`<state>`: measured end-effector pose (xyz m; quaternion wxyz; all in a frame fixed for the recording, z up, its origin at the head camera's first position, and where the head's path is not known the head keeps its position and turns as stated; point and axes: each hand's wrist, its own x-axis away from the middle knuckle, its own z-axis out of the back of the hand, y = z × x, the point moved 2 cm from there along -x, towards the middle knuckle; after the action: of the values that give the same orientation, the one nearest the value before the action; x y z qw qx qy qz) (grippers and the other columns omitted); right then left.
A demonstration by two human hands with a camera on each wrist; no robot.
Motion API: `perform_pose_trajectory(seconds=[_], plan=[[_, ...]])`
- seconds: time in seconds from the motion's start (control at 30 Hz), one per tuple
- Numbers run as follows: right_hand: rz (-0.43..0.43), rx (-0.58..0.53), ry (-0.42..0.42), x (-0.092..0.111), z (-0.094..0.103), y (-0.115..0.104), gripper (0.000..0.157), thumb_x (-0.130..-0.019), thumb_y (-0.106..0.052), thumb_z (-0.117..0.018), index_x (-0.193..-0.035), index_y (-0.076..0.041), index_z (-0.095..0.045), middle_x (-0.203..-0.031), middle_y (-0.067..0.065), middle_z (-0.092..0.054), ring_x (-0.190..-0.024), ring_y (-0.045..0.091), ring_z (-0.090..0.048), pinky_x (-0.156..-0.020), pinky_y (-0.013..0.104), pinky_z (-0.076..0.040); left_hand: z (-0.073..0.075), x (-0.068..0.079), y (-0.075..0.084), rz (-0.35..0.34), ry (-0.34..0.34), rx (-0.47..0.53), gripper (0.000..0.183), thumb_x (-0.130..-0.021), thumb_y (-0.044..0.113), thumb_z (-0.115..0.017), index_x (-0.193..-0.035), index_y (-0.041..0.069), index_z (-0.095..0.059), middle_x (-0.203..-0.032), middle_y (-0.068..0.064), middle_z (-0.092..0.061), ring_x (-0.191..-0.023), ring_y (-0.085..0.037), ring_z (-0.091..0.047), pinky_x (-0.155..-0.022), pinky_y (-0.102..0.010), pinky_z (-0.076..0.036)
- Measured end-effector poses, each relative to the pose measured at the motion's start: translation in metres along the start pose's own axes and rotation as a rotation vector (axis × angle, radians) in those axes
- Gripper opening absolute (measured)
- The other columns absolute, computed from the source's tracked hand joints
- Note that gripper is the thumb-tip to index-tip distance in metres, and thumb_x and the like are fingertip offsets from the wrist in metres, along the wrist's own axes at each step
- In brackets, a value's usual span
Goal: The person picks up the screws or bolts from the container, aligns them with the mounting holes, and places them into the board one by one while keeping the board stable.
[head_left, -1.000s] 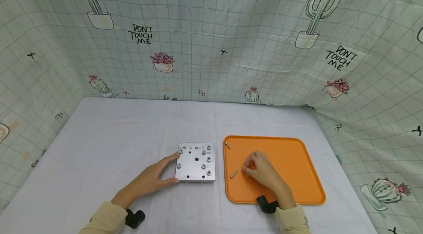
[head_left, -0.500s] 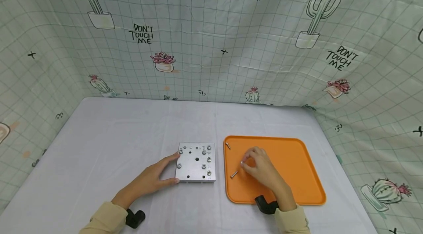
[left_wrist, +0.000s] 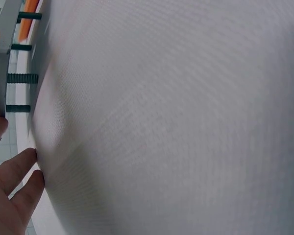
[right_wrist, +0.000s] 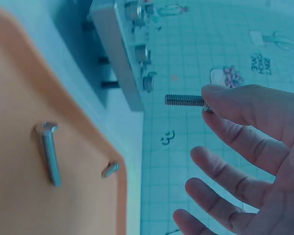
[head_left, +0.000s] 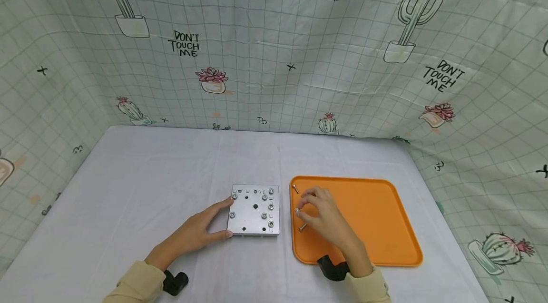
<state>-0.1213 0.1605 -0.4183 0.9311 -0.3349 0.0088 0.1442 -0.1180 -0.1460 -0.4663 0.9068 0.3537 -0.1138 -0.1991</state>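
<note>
A square silver metal plate (head_left: 248, 205) has socket-head screws standing in several holes; their threaded ends show below it in the left wrist view. My left hand (head_left: 199, 227) holds the plate at its left side, thumb near the front corner and index finger farther back. Its other visible fingertips rest on the cloth. Over the orange tray's left part, my right hand (head_left: 323, 215) pinches a socket-head screw (right_wrist: 185, 100) between thumb and index finger at its head. In the right wrist view the shank points toward the plate, and the remaining fingers are spread.
Two loose screws lie in the orange tray (head_left: 376, 222): one screw (right_wrist: 50, 154) below my right hand, the other screw (head_left: 296, 189) by the far left corner. A white cloth (head_left: 171, 160) covers the table; a patterned curtain (head_left: 265, 55) surrounds its back and sides.
My right hand has lifted the screw and carried it left across the tray toward the plate. The left hand and the plate have stayed in place.
</note>
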Motion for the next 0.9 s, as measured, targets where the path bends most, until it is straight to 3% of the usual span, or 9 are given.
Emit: perform_pose_trajectory(seconds=[0.4,0.63,0.9], plan=[[0.097,-0.036,0.003,-0.002,-0.016,-0.022,0.014,-0.077,-0.014,-0.075,-0.08,-0.02,-0.063,-0.106,-0.001,-0.054,-0.103,0.019,-0.042,-0.085,0.037,-0.041,0.0,0.0,0.001,0.003,-0.003,0.01,0.073,-0.081,0.047,-0.067,-0.142,0.025,-0.036,-0.149,0.001,-0.036,-0.137,-0.026,-0.034,-0.109,-0.049,-0.033],[0.13,-0.085,0.008,-0.002,-0.025,-0.028,0.012,-0.078,-0.015,-0.075,-0.08,-0.021,-0.064,-0.107,0.003,-0.056,-0.103,0.016,-0.041,-0.085,0.035,-0.041,0.001,0.0,0.001,-0.003,-0.006,0.005,0.073,-0.081,0.049,-0.066,-0.143,0.024,-0.035,-0.149,0.001,-0.035,-0.137,-0.027,-0.034,-0.109,-0.049,-0.033],[0.176,-0.07,0.029,-0.002,-0.034,-0.03,0.013,-0.076,-0.017,-0.076,-0.081,-0.02,-0.065,-0.108,0.001,-0.056,-0.104,0.018,-0.044,-0.084,0.035,-0.042,0.0,0.0,0.001,-0.002,-0.007,-0.004,0.073,-0.081,0.049,-0.066,-0.143,0.024,-0.035,-0.149,0.001,-0.036,-0.136,-0.027,-0.035,-0.108,-0.049,-0.034]])
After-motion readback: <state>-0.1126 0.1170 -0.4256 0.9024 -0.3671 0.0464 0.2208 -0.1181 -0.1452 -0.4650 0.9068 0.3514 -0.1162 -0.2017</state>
